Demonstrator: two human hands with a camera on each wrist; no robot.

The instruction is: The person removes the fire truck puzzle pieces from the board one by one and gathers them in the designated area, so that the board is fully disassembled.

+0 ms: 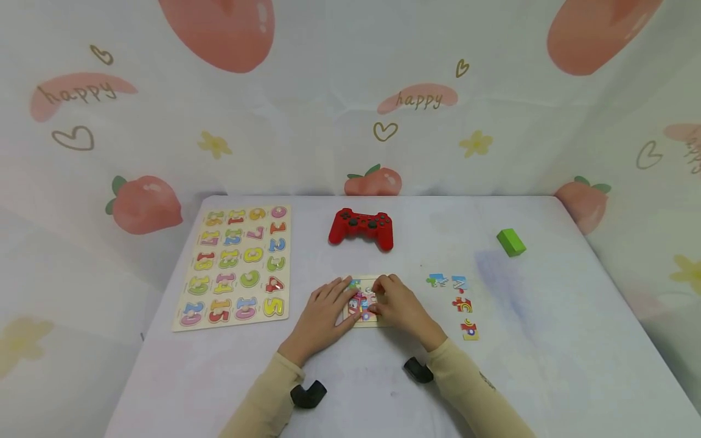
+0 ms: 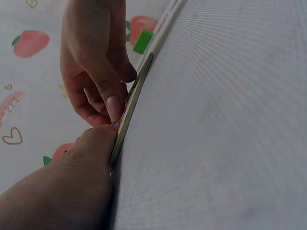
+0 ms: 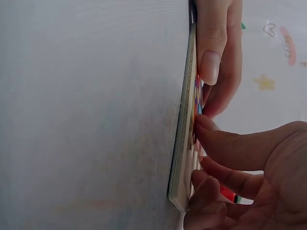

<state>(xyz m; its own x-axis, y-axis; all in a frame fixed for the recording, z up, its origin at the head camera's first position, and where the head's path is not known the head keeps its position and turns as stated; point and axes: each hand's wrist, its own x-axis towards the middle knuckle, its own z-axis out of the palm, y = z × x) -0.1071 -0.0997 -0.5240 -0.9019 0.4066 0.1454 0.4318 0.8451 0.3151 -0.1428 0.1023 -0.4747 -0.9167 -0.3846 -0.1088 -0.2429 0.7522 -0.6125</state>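
A small wooden jigsaw board point(image 1: 358, 325) with colourful pieces lies flat at the front middle of the table. My left hand point(image 1: 327, 310) rests on its left side, fingers extended, the thumb point(image 3: 209, 67) on the picture. Over the right part of the board, my right hand point(image 1: 402, 307) bends its fingers and pinches a jigsaw piece point(image 3: 194, 139) between thumb and fingers. That piece is mostly hidden by the fingers. Several loose jigsaw pieces point(image 1: 462, 305) lie on the cloth to the right of my right hand.
To the left lies a wooden number puzzle board point(image 1: 263, 261). A red game controller point(image 1: 361, 227) sits behind the jigsaw board. A green block point(image 1: 511, 242) stands at the back right. Black wrist devices point(image 1: 308, 395) show beside both sleeves. A patterned cloth point(image 1: 328, 91) hangs behind the table.
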